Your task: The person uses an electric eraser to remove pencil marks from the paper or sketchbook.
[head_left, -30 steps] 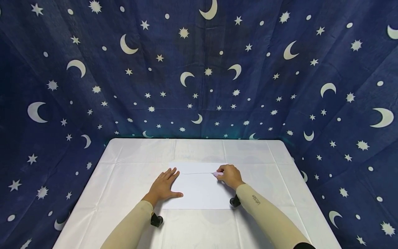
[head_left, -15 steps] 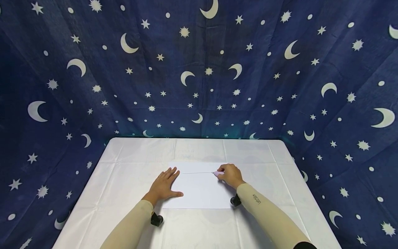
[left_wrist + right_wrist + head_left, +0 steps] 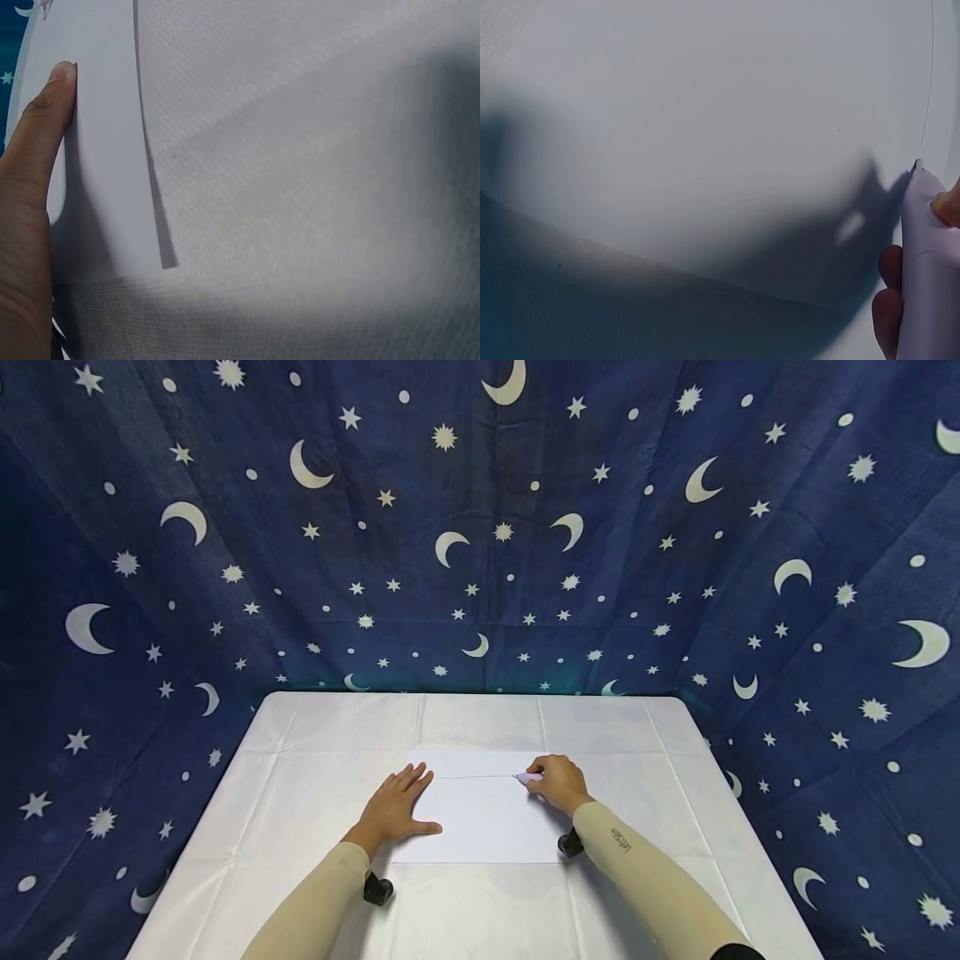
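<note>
A white sheet of paper (image 3: pixel 480 827) lies on the white-covered table. My left hand (image 3: pixel 393 806) rests on the sheet's left part, fingers spread and thumb (image 3: pixel 51 105) stretched out. At the right side, my right hand (image 3: pixel 558 782) grips a lilac utility knife (image 3: pixel 930 277) with a small pointed tip, thumb pressed on its body. Its tip touches the paper at the right end of a thin dark line (image 3: pixel 472 777), which runs across the upper part of the sheet. Whether that line is cut or drawn I cannot tell. The right hand hides part of the knife.
The white tablecloth (image 3: pixel 315 727) has fold creases and reaches rounded table corners at the back. A dark blue curtain (image 3: pixel 495 568) with moons and stars hangs behind and on both sides. A small black device (image 3: pixel 377 888) sits under the left wrist, another (image 3: pixel 570 843) under the right.
My right hand and the knife have shifted slightly to the right, and the thin line is a little longer. The left hand and the paper have stayed in place.
</note>
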A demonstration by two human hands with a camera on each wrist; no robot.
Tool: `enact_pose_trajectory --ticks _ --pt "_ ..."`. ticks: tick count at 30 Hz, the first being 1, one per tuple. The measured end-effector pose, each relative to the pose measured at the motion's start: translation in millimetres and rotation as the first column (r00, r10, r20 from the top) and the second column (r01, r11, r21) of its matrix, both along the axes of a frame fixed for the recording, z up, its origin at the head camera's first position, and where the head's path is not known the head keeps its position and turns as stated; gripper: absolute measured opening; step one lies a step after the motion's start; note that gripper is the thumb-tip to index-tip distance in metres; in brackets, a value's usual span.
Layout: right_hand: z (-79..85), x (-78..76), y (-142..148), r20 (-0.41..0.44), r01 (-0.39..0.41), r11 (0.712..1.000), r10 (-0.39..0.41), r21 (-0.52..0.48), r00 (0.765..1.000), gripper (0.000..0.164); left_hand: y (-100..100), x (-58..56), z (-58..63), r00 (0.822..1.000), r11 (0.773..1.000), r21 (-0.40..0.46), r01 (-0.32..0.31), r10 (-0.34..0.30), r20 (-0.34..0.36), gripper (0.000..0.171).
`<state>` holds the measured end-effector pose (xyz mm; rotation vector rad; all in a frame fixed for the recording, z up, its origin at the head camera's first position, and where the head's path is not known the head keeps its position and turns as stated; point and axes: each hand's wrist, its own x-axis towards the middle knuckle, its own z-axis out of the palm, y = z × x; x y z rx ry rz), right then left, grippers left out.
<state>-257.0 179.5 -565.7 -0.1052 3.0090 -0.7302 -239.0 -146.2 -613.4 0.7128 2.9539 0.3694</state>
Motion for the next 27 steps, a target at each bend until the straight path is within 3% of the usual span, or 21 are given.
enact_pose_trajectory --ticks 12,27 --pt "0.1 0.0 -6 -0.021 -0.032 0.999 0.032 -0.01 0.999 0.019 0 4.2 10.6 0.999 1.0 0.01 0.023 -0.023 -0.023 0.103" --pt "-1.9 -0.7 -8 -0.024 -0.019 1.0 0.019 -0.002 1.0 0.017 0 3.8 9.0 1.0 1.0 0.001 0.012 -0.012 -0.019 0.103"
